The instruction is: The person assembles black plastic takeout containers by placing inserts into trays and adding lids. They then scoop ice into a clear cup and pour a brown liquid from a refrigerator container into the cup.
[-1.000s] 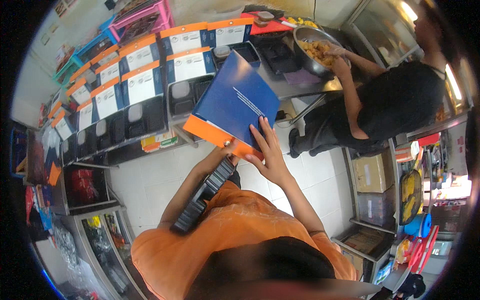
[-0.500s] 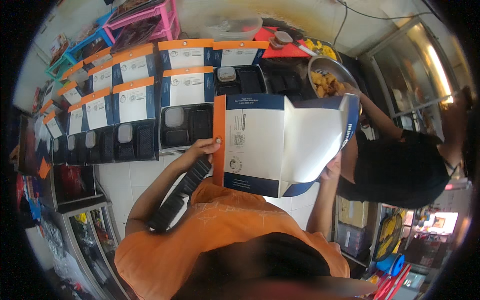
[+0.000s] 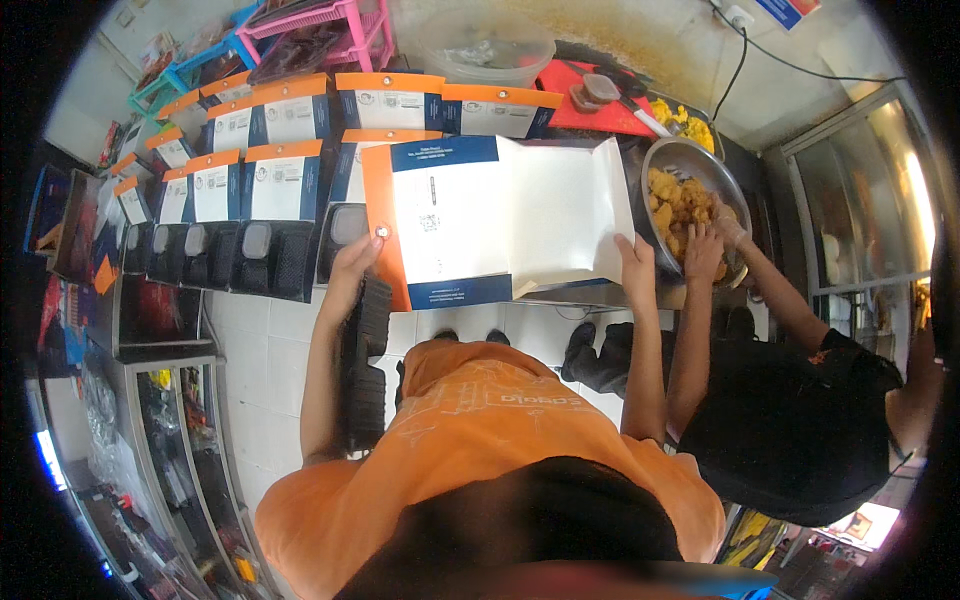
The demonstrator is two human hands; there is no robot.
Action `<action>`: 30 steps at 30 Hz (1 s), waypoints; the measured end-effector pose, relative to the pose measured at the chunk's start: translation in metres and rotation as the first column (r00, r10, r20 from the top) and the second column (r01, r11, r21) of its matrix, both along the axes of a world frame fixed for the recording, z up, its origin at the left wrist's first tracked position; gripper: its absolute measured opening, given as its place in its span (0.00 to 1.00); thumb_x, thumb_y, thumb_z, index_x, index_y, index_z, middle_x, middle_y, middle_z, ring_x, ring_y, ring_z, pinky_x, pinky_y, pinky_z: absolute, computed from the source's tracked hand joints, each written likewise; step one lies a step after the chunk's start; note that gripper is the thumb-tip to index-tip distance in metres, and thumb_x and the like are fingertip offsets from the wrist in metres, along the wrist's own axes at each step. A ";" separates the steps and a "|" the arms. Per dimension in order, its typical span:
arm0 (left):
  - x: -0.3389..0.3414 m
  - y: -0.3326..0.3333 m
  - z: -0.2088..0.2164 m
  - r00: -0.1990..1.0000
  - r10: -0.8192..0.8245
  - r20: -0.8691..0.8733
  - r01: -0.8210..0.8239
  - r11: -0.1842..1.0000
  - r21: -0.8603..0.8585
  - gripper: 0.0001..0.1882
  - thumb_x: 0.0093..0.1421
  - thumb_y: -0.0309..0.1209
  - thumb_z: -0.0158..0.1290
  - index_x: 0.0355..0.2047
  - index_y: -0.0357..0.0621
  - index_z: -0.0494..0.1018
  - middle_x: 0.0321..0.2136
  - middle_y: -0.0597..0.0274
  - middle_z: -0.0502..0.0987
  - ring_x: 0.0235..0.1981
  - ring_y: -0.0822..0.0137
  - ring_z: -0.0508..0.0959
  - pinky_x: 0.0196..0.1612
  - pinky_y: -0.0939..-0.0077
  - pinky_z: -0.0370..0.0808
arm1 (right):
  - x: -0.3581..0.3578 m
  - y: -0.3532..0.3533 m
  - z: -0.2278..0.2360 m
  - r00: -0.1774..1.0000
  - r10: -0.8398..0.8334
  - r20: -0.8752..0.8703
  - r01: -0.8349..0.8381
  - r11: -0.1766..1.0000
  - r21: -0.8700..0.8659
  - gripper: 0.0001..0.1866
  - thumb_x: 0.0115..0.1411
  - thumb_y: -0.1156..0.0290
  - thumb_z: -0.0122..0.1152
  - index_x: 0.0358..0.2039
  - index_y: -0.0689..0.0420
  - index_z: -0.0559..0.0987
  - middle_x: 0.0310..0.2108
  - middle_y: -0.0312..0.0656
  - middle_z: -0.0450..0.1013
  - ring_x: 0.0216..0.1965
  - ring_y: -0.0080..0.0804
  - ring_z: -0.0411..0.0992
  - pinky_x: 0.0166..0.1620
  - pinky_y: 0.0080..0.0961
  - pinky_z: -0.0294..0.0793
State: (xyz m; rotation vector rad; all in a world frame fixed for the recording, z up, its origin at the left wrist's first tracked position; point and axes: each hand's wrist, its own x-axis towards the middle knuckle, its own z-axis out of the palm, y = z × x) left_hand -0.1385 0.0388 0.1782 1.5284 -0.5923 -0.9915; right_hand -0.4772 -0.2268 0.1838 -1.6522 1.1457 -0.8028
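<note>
Opened carton (image 3: pixel 455 215) shifted left, overlapping black tray (image 3: pixel 329 250), fingers (image 3: pixel 632 258) still gripping both ends

A steel-edged counter (image 3: pixel 600 294) was crowded along its length, with a round metal bowl (image 3: pixel 700 158) of golden fried pieces (image 3: pixel 690 195) placed on it. To the left of the bowl, black compartment trays (image 3: pixel 275 270) were lined up, backed by upright cardboard panels (image 3: pixel 280 185) in orange, white and navy. Beyond the bowl, toward its left, a red board (image 3: pixel 625 116) was laid flat; farther left of the bowl, a translucent tub (image 3: pixel 487 50) was seen by the wall.
</note>
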 end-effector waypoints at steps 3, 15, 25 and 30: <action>-0.024 -0.007 -0.007 0.985 0.162 -0.059 -0.166 0.984 -0.069 0.21 0.66 0.45 0.47 0.49 0.42 0.73 0.21 0.68 0.70 0.14 0.77 0.65 0.15 0.78 0.72 | 0.007 -0.005 -0.011 0.999 0.013 -0.034 -0.019 0.980 -0.197 0.14 0.63 0.77 0.47 0.49 0.64 0.72 0.26 0.54 0.75 0.29 0.31 0.74 0.35 0.32 0.73; -0.124 -0.079 -0.024 0.960 0.228 -0.165 -0.189 0.957 0.220 0.39 0.59 0.56 0.53 0.55 0.31 0.63 0.16 0.66 0.66 0.12 0.70 0.71 0.12 0.74 0.72 | 0.098 0.094 -0.029 0.837 0.215 0.504 -0.163 0.976 -0.145 0.45 0.47 0.88 0.43 0.68 0.64 0.44 0.68 0.56 0.43 0.70 0.46 0.42 0.69 0.36 0.38; -0.118 -0.087 -0.036 0.985 0.174 0.003 -0.173 0.975 0.138 0.22 0.58 0.39 0.56 0.39 0.26 0.71 0.15 0.54 0.72 0.13 0.59 0.76 0.15 0.67 0.74 | 0.049 0.089 -0.025 0.910 0.195 0.367 -0.135 0.974 -0.183 0.39 0.55 0.80 0.57 0.66 0.60 0.52 0.63 0.52 0.50 0.65 0.42 0.50 0.63 0.37 0.55; -0.068 -0.101 -0.003 0.603 0.272 0.750 -0.556 0.818 0.150 0.20 0.61 0.32 0.47 0.45 0.24 0.68 0.21 0.39 0.77 0.23 0.44 0.79 0.27 0.57 0.77 | 0.039 0.096 -0.015 0.794 0.508 0.335 -0.370 0.840 -0.398 0.37 0.56 0.71 0.63 0.64 0.60 0.57 0.55 0.53 0.61 0.54 0.40 0.62 0.57 0.35 0.65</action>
